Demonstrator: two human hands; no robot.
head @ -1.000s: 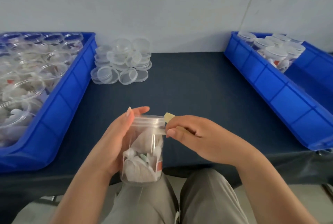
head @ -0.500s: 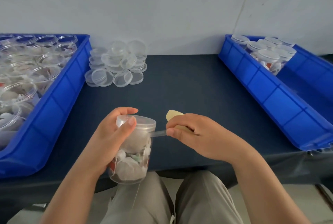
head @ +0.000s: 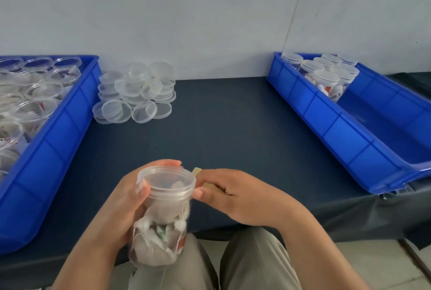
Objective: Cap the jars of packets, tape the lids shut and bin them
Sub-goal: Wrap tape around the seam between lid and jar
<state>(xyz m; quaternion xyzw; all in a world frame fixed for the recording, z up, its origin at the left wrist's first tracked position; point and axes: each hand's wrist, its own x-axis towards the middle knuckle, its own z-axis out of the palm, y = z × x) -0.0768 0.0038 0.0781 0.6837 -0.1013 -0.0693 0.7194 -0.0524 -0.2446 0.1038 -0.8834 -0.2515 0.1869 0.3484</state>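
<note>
One jar (head: 161, 219) of packets, its lid (head: 166, 181) on, is held upright just off the near edge of the worktop (head: 221, 126), above the person's lap. The left hand (head: 126, 198) wraps its side, thumb on the lid's rim and fingers curled round the far side. The right hand (head: 233, 194) is curled on a tan tab (head: 197, 170), which pokes out between its fingers right beside the lid, and its thumb tip touches the lid's skirt.

Half a second ago that hand stood off to the right, with a clear strip stretched from jar to fingers. Now the gap has closed and the jar is tipped more upright. I judge the strip is being wrapped and pressed onto the lid, though it is too clear to make out now. Taping looks nearly finished on this jar; binning remains.

Capped jars (head: 326, 77) stand at the far end of the right bin (head: 326, 121). Open jars (head: 35, 98) fill the left bin (head: 53, 149), with loose lids (head: 135, 96) piled beside it near the far edge.
</note>
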